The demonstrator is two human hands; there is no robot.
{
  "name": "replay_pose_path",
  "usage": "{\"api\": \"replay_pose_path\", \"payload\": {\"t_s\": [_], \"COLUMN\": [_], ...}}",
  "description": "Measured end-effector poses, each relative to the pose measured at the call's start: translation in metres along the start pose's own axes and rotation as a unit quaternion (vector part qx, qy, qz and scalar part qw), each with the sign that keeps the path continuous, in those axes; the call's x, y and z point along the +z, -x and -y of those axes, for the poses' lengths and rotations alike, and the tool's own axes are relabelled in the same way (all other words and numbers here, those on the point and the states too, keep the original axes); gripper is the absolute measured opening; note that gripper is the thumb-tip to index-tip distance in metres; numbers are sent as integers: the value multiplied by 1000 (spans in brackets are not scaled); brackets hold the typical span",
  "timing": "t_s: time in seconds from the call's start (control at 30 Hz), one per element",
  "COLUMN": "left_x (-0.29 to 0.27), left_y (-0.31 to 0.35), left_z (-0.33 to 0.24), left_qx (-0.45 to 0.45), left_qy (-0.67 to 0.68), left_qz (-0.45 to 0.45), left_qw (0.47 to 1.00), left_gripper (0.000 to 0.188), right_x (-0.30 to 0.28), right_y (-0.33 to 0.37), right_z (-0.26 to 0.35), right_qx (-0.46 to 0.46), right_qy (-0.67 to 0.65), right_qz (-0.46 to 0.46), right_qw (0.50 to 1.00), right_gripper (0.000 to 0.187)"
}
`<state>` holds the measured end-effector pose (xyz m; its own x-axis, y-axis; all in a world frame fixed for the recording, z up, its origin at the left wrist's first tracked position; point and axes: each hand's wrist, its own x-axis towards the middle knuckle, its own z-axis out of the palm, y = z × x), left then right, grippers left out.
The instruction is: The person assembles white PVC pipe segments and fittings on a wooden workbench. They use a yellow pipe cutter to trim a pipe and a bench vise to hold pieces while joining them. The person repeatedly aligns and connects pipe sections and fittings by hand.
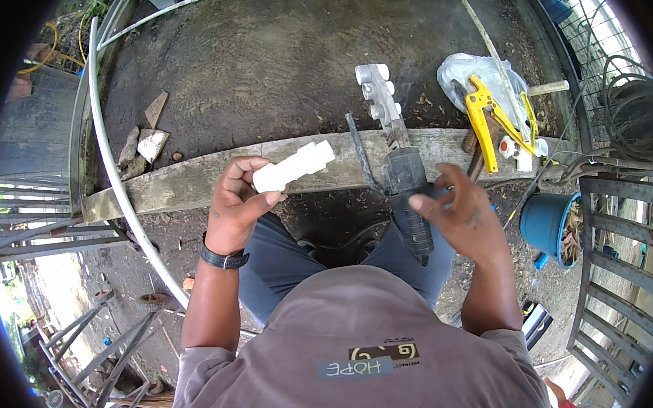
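Note:
My left hand (232, 206) grips a white plastic pipe fitting (293, 167), thumb below and fingers around its wider end; the narrower end points up and to the right. In front of me, a pipe fusion welder (404, 171) lies across the wooden plank (210, 167). Its black handle comes back toward my right knee, and its heating plate with pale round sockets (379, 92) points away. My right hand (465, 215) is beside the welder's black body, its fingers bent and apart. Whether the fingertips touch the handle is hard to see.
Right of the welder are a yellow pipe cutter (482, 127), a clear plastic bag (455, 69) and white fittings (520, 151). A blue bucket (545, 221) stands beside a slatted metal frame (622, 271). A long white pipe (101, 133) curves down the left, near broken stones (152, 143).

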<state>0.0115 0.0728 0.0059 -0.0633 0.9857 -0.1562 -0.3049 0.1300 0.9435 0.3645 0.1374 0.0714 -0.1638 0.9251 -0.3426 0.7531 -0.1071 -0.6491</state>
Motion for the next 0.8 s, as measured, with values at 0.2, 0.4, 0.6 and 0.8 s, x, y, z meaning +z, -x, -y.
{"api": "replay_pose_path", "payload": {"t_s": [0.2, 0.4, 0.6, 0.8], "left_x": [2, 26, 64, 86], "left_y": [22, 46, 68, 101], "left_z": [-1, -61, -126, -175], "left_qx": [-30, -96, -129, -191], "left_qy": [-10, -27, -4, -52], "left_qz": [-50, -46, -47, -55], "left_qw": [998, 994, 990, 979], "left_gripper": [51, 48, 49, 49], "right_x": [32, 64, 53, 42], "right_y": [-4, -3, -14, -18], "right_z": [3, -1, 19, 19], "right_qx": [72, 110, 204, 202], "right_qy": [-28, -19, 64, 52], "right_qz": [34, -42, 4, 3], "right_qw": [996, 993, 977, 978], "right_gripper": [61, 71, 68, 64]}}
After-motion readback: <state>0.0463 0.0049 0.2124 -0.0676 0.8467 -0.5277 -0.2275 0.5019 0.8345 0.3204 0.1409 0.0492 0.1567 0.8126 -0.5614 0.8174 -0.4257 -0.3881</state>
